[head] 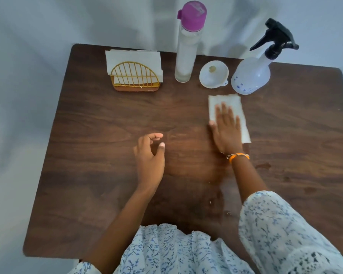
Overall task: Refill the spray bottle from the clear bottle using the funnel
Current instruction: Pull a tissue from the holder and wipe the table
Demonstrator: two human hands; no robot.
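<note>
Right hand lay flat on the paper towel, hiding the towel's middle; only its edges showed around the fingers. Table: near edge and near right corner were covered by the person's patterned clothing and right sleeve. Napkins near the far left corner were partly screened by the wire napkin holder. Liquid level in the clear bottle could not be read. Spray bottle wall was translucent; contents not discernible. Small object in the funnel was too small to identify.
</note>
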